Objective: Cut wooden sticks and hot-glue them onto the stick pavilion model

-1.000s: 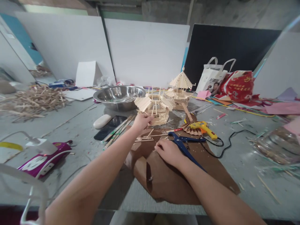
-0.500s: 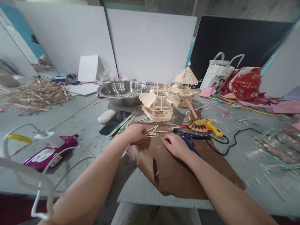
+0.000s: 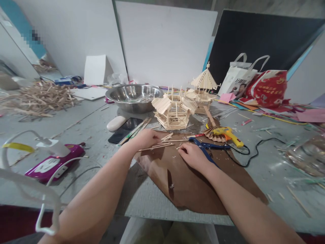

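My left hand (image 3: pixel 148 139) is closed, its fingertips pressed together at the ends of several short wooden sticks (image 3: pixel 167 136) on the brown paper (image 3: pixel 193 189). A longer thin stick (image 3: pixel 158 146) lies just below that hand. My right hand (image 3: pixel 191 154) rests on the paper with thumb and forefinger pinched; a tiny pale bit shows at the tips, too small to name. Blue-handled pliers (image 3: pixel 201 147) lie beside and partly under the right hand. Behind the hands stands a wooden-stick pavilion model (image 3: pixel 174 113) with an open top.
A second pavilion (image 3: pixel 205 84) with a pointed roof stands farther back. A yellow glue gun (image 3: pixel 228 134) lies right, its black cord trailing. At left are a phone (image 3: pixel 125 130), a steel basin (image 3: pixel 134 98), a purple power strip (image 3: pixel 56 162) and a pile of sticks (image 3: pixel 45 98).
Near my left hand the sticks lie differently: a long one now slants below the fingers. The right hand keeps its pinch in nearly the same place. The view has shifted slightly.
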`<state>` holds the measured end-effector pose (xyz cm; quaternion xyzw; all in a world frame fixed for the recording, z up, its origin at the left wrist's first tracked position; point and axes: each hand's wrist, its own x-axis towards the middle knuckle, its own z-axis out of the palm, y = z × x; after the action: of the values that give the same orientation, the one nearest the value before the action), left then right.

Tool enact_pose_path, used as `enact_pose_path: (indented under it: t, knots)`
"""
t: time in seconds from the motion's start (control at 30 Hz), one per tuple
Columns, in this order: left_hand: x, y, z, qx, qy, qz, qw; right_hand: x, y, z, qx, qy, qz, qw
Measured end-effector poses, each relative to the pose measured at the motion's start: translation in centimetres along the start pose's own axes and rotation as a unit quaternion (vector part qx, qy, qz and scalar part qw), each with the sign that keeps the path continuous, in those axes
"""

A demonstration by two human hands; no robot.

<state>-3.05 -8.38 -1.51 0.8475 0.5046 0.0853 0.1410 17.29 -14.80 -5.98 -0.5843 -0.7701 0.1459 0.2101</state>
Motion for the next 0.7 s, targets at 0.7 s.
enact_pose_path:
  t: [0.7]
  knots:
    - [7.2, 4.8, 1.3, -0.63, 0.119, -0.162, 0.75, -0.3, -0.7, -0.2, -0.032, -0.026, -0.036, 0.999]
